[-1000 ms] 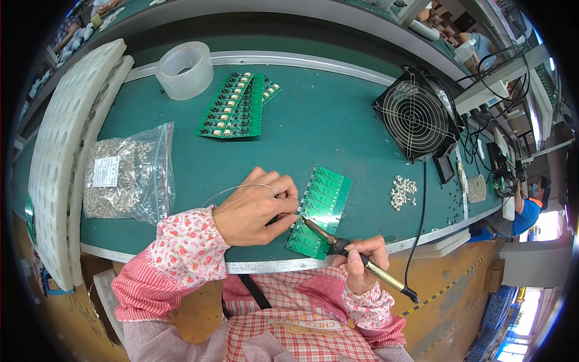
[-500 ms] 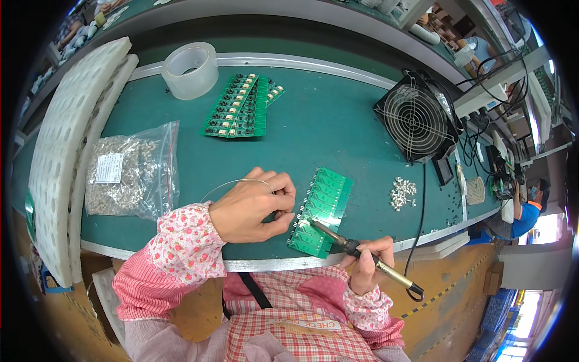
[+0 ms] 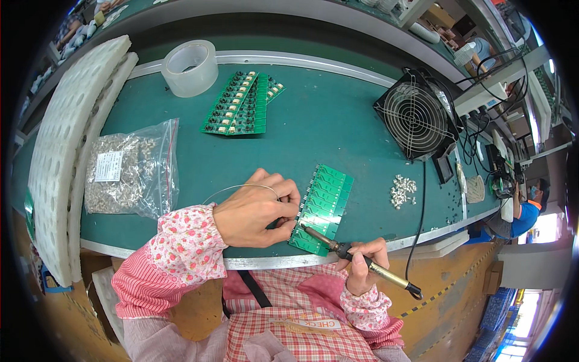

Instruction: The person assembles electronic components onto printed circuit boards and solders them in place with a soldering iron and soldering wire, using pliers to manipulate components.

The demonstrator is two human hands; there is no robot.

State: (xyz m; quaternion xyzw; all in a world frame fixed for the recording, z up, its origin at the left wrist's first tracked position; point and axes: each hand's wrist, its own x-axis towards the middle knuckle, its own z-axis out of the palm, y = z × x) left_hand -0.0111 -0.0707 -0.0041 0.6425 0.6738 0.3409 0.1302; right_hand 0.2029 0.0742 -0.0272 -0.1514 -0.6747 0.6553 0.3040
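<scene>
A green circuit board panel (image 3: 326, 202) lies at the near edge of the bench, a row of small parts along its left side. My right hand (image 3: 365, 263) is wrapped round a soldering iron (image 3: 333, 244), whose tip meets the lower left of the panel. At the panel's left edge my left hand (image 3: 256, 211) is closed, fingers pinched on a thin solder wire (image 3: 238, 187) that arcs over its back. The wire's end is hidden by my fingers.
Right of the panel lies a pile of small metal parts (image 3: 403, 192), with a black fan (image 3: 416, 114) behind it. Populated boards (image 3: 235, 105) and a tape roll (image 3: 190, 69) are farther back. A bag of parts (image 3: 129, 172) and white foam trays (image 3: 75, 157) stand left.
The iron's tip has moved slightly left and down along the panel. My left hand has shifted a little to the right, toward the tip, still with the wire.
</scene>
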